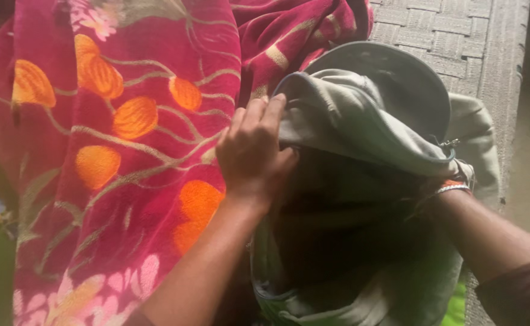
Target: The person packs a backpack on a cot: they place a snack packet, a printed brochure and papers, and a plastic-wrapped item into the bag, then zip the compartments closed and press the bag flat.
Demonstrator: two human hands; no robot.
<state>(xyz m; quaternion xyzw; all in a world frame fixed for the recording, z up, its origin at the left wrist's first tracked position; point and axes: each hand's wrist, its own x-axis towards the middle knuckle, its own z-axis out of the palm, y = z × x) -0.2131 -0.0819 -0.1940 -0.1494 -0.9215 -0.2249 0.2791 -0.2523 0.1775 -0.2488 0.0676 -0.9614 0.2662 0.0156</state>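
Woven matting (452, 36) and a red floral blanket (114, 151) lie under a grey zippered bag (367, 115); the left hand (254, 151) grips its upper flap, lifting it, while the right hand (443, 196) reaches inside the opening, its fingers hidden, grip unclear

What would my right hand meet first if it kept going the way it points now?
Probably the bag's dark inside lining: the right hand is already hidden past the wrist in its opening. Depth there is unclear.

One head view — close, looking steeply down at the lap.
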